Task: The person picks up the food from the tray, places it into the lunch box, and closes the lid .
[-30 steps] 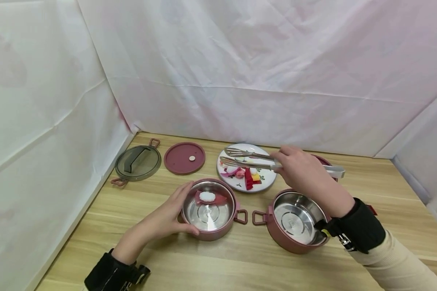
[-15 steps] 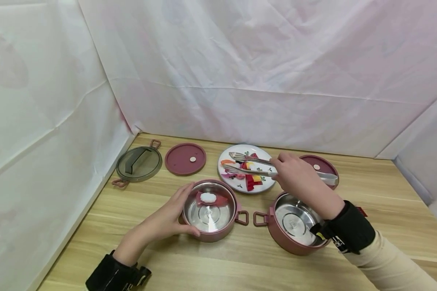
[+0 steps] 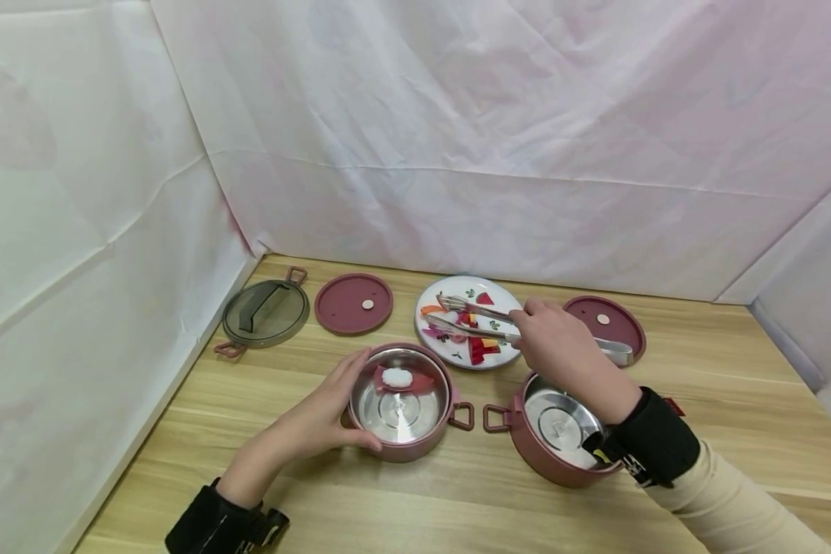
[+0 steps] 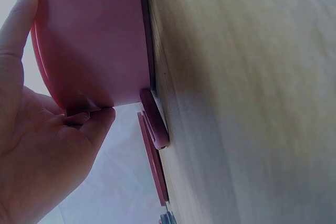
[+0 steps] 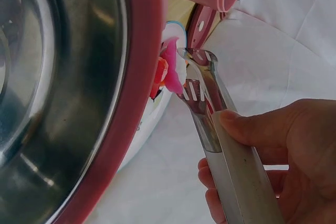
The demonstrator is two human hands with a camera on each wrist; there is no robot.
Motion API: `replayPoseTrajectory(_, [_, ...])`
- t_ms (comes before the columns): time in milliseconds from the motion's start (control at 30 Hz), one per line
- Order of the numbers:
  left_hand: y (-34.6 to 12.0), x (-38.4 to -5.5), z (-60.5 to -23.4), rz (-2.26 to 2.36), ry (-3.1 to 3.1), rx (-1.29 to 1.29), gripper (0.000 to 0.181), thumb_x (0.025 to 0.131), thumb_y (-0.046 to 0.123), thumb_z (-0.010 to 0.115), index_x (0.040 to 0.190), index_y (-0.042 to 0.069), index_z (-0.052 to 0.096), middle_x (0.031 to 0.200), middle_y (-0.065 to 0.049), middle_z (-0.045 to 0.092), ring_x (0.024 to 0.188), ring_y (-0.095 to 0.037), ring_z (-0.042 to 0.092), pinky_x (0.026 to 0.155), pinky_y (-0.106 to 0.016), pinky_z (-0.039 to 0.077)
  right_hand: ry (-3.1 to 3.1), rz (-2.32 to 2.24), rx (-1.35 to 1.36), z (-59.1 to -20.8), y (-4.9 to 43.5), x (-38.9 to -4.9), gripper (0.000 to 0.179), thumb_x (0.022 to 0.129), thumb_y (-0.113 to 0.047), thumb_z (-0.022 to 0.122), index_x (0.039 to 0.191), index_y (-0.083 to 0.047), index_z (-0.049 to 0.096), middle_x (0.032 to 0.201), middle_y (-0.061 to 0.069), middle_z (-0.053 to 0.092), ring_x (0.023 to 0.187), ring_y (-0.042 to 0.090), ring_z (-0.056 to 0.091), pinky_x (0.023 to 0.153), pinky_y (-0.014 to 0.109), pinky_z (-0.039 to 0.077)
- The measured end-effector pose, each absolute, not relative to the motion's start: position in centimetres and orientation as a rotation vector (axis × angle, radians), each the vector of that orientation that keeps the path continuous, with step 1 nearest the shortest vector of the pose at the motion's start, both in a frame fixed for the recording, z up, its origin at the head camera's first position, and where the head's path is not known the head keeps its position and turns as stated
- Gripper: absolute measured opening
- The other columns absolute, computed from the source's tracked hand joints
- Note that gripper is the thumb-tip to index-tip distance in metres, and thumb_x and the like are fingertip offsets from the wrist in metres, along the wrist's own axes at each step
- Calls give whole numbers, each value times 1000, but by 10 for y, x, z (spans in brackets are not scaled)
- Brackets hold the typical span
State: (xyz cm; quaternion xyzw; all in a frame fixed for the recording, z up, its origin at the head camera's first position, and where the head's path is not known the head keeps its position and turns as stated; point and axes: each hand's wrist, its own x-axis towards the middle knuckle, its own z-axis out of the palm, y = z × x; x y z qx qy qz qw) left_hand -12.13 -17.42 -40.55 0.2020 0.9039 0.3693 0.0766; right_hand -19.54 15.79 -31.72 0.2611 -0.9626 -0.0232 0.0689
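One pair of tongs (image 5: pixel 233 171): held above the plate (image 3: pixel 504 306), tips parted; contact with the food there cannot be told. Its handles are pinched between the thumb and curled fingers of the right hand (image 3: pixel 557 338).

Plate, one: white, leaf-patterned, bearing food pieces (image 3: pixel 476 350) in red, pink, white, yellow and orange; these overlap and cannot be counted.

Pots, two. Left pot (image 3: pixel 415 450): clasped by the left hand (image 3: pixel 318 412), thumb and fingers spread around its wall; one red-and-white piece (image 3: pixel 397 378) is contained. Right pot (image 3: pixel 540 458): partly covered by the right forearm. One handle of each is turned toward the other, a narrow gap being left between.

Lids, three: one glass lid (image 3: pixel 280 312) with two handles, near the worktop's left edge; two maroon discs, the left disc (image 3: pixel 342 304) and right disc (image 3: pixel 616 315), placed either side of the plate.

Worktop (image 3: pixel 415 508), one: bounded at left and rear by white cloth (image 3: pixel 457 154). Open room is afforded before the pots and right of the right disc.
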Motion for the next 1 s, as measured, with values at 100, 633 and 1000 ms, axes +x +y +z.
replayPoseTrajectory(100, [-173, -122, -405, 1111, 2701, 601, 127, 67, 54, 84, 160, 7, 12, 165, -20, 17, 152, -40, 23, 119, -57, 31, -2874, -76, 783, -318, 160, -195, 30, 86, -16, 77, 111, -1, 68, 85, 10, 57, 84, 28, 58, 61, 37, 54])
replayPoseTrajectory(633, [-174, -120, -403, 1116, 2708, 606, 126, 68, 53, 85, 160, 6, 13, 164, -21, 18, 151, -40, 24, 119, -57, 31, -2859, -33, 776, -313, 166, -192, 28, 86, -11, 77, 111, -1, 69, 89, 12, 62, 83, 30, 62, 65, 40, 56])
replayPoseTrajectory(1000, [-174, -119, -403, 1124, 2703, 613, 125, 68, 52, 85, 159, 4, 14, 164, -21, 19, 151, -40, 25, 119, -57, 31, -2863, -95, 831, -322, 165, -193, 29, 83, -12, 80, 110, -4, 71, 91, 11, 63, 89, 30, 62, 69, 41, 58])
